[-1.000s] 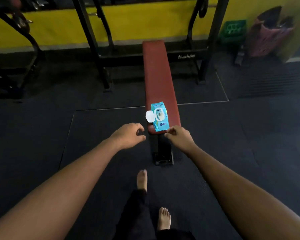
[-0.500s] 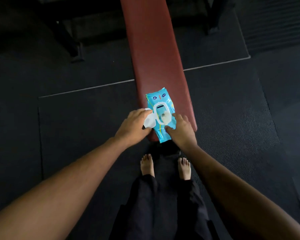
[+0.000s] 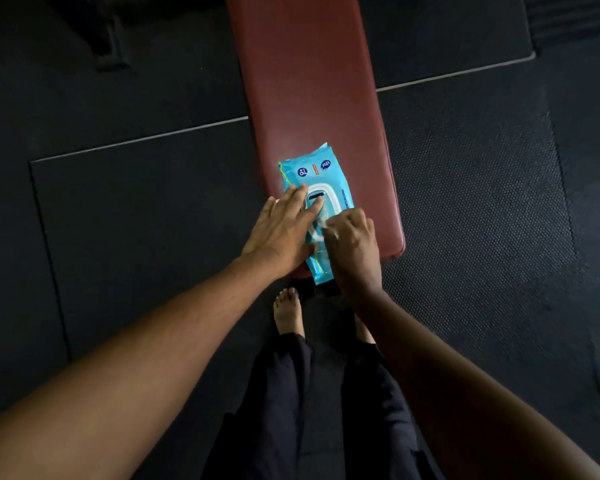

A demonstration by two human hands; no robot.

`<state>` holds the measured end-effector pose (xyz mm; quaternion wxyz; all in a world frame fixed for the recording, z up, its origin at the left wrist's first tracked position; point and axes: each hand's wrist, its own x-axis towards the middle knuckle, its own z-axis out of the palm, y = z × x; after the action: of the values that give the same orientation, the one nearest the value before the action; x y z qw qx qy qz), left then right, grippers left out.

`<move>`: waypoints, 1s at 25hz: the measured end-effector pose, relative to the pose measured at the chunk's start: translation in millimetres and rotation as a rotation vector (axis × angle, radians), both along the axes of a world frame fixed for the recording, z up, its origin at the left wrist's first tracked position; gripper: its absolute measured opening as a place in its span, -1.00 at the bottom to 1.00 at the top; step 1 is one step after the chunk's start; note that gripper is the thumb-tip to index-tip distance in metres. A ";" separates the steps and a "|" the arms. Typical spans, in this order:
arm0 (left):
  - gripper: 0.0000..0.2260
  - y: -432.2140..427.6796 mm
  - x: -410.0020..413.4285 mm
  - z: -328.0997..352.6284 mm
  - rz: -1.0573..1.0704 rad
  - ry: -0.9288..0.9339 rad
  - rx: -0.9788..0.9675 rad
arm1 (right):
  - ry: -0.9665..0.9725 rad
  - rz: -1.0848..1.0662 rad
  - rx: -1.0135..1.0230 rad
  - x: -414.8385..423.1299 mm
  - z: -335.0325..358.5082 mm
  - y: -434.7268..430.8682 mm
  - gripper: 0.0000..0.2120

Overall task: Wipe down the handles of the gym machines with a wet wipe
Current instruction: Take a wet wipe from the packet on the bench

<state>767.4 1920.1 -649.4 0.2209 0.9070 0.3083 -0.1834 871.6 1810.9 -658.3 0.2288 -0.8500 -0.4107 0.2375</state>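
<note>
Left of the red padded desk (image 3: 305, 81), a black floor mat (image 3: 136, 220) is laid flat, and the foot of a dark metal frame (image 3: 110, 53) is seen beyond the mat's far edge. At the near end of the desk, a blue pack of wipes (image 3: 326, 171) is laid lengthwise, its near end overhanging the desk's edge. The left half of the pack is pressed down by the left hand (image 3: 279, 230), whose fingers are spread flat and straight, the fingertips reaching the white-rimmed opening. A white wet wipe (image 3: 317, 230) is seen at that opening, between the two hands. It is pinched by the curled fingers of the right hand (image 3: 354, 247), which is held over the pack's right half. Below the desk's near end, a bare foot (image 3: 288, 313) and dark trousers (image 3: 281, 393) are seen on the floor.
</note>
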 end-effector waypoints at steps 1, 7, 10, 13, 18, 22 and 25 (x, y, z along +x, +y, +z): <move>-0.26 -1.5 2.1 -1.6 0.008 0.013 0.008 | 0.058 -0.033 0.066 -1.0 -0.6 -0.9 -0.89; -0.27 1.3 8.8 -3.0 0.039 0.081 -0.052 | 0.620 -0.478 0.191 0.0 24.8 -19.6 -0.89; -0.25 2.8 10.7 1.4 0.061 0.113 -0.139 | 0.730 -0.470 0.323 7.2 44.5 -24.1 -0.85; -0.27 8.4 12.9 18.3 0.080 0.108 -0.212 | 0.752 -0.432 0.302 13.8 64.8 -12.4 -0.78; -0.44 9.8 -1.8 83.3 0.344 -0.052 -0.347 | 0.743 -0.406 0.233 19.7 109.9 4.7 -0.91; -0.50 9.5 -31.1 156.5 0.468 -0.085 -0.307 | 0.802 -0.229 0.198 22.1 174.7 26.4 -0.90; -0.51 -6.0 -56.3 229.6 0.607 -0.126 -0.240 | 0.821 -0.043 0.234 14.8 236.3 39.1 -0.84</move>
<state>711.1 1914.1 -419.7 0.3894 0.7509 0.5261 -0.0876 886.4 1850.0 -422.0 0.4732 -0.6616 -0.2920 0.5031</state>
